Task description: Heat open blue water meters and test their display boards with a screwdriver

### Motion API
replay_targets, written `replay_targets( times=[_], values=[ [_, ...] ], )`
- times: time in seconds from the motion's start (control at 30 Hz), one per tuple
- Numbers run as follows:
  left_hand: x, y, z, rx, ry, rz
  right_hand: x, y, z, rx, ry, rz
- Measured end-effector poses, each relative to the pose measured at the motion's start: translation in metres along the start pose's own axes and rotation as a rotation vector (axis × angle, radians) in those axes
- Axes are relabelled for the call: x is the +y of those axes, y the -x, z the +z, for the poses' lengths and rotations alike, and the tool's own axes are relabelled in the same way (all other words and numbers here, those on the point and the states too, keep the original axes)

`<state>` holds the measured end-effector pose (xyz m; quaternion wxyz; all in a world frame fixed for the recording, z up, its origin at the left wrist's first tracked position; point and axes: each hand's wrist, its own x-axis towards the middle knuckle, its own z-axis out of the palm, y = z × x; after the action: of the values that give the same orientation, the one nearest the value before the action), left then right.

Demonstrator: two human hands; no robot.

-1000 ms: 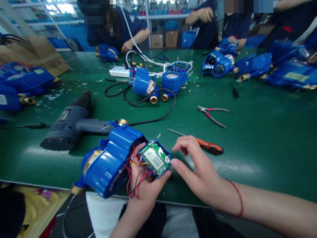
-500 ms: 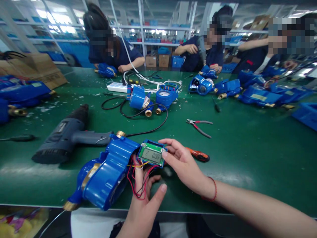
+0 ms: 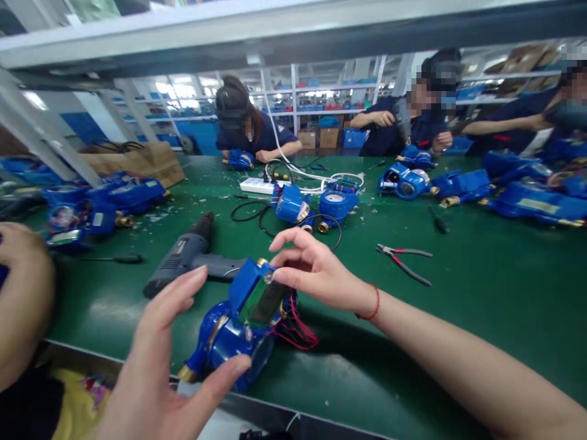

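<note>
A blue water meter with brass fittings lies tilted at the table's near edge. On its top rests a green circuit board with a dark display, beside a raised blue flap. Red and black wires trail from the board's right side. My right hand pinches the board's far corner between thumb and fingers; the fingertips behind it are partly hidden. Nothing is in my left hand, whose thumb and fingers are spread wide in front of the meter's left side.
Behind the meter lies a grey heat gun. Cutting pliers are to the right, a screwdriver to the left. More meters and a power strip stand farther back. A co-worker's arm reaches in at left; others sit opposite.
The circuit board has moved from beside the meter onto its top, carried with my right hand. My left hand has come away from the wires and opened leftward. The view has shifted left and up.
</note>
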<state>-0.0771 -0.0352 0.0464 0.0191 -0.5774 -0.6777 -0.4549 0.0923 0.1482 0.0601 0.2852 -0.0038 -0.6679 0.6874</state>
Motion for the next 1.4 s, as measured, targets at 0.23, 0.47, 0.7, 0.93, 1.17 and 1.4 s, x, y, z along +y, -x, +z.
replay_targets(
  times=[0.23, 0.47, 0.7, 0.93, 1.17, 1.4],
  values=[
    [-0.005, 0.008, 0.003, -0.198, -0.07, 0.126, 0.003, -0.051, 0.051, -0.296, 0.545, 0.028],
    [-0.012, 0.045, 0.024, -0.033, -0.094, 0.081, 0.0, -0.039, 0.054, -0.088, 0.648, 0.009],
    [-0.002, 0.041, 0.027, -0.084, -0.028, -0.056, -0.008, 0.056, -0.049, 0.249, 1.141, 0.217],
    [0.0, 0.041, 0.023, -0.105, -0.053, -0.071, 0.036, 0.174, -0.11, 0.283, 1.596, 0.412],
    [0.006, 0.036, 0.023, -0.106, 0.035, -0.122, 0.003, 0.165, -0.083, 0.325, 1.374, 0.401],
    [-0.001, 0.043, 0.02, -0.145, 0.074, -0.177, -0.033, 0.138, -0.038, 0.104, 1.363, 0.228]
  ],
)
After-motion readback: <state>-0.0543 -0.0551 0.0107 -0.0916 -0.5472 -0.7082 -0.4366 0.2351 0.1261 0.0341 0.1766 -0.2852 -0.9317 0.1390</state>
